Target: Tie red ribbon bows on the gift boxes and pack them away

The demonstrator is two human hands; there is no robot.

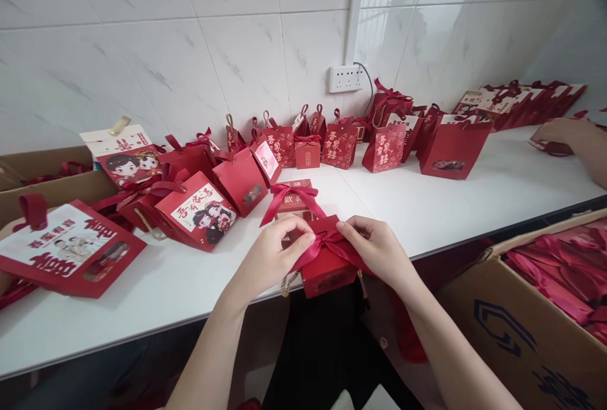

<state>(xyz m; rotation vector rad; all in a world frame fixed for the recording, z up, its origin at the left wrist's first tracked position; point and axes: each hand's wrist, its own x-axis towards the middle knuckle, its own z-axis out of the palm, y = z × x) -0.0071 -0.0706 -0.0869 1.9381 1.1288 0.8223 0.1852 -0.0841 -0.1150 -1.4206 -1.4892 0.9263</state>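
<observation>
A small red gift box [328, 277] is at the front edge of the white table, with a dark pink ribbon [327, 240] tied in a bow across its top. My left hand [286, 247] pinches the left side of the bow between thumb and fingers. On the other side, my right hand [377, 247] has its thumb and fingers closed on the ribbon's right part. Twisted cord [287, 285] hangs beside the box at the left. Just behind it lies another box [293, 198] with printed characters and a pink ribbon bow.
Several red gift bags [196, 211] stand to the left and along the tiled wall. An open cardboard carton [497, 309] full of ribboned red packages is at right. Another person's hand [571, 135] touches a red item at far right. A power strip [346, 79] is on the wall.
</observation>
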